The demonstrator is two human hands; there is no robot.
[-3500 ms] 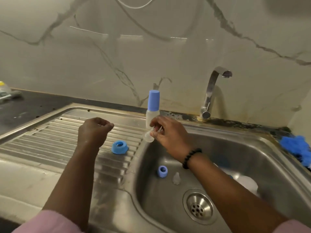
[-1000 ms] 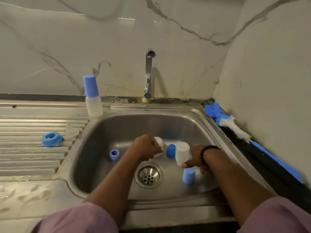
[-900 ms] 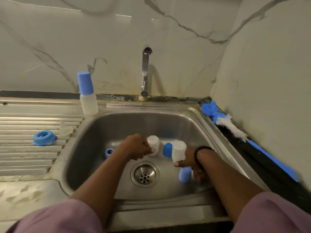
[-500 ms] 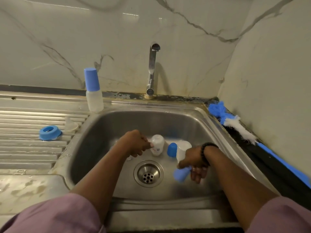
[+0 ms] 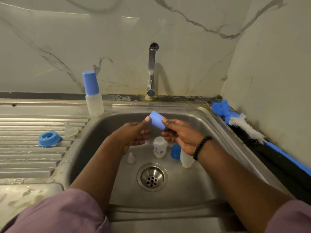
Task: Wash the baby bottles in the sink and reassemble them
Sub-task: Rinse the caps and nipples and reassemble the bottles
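Above the sink (image 5: 218, 125), both hands pinch a blue cap (image 5: 157, 121): left hand (image 5: 133, 135) by thumb at its closed end, right hand (image 5: 181, 133) nearer its open end. The cap's long axis tilts down-right. An uncapped bottle (image 5: 159, 147) stands directly below, between them.

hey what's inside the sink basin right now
On the sink floor: a clear teat, a small bottle, a blue cap and a second bottle, partly covered by the right hand, plus the drain.
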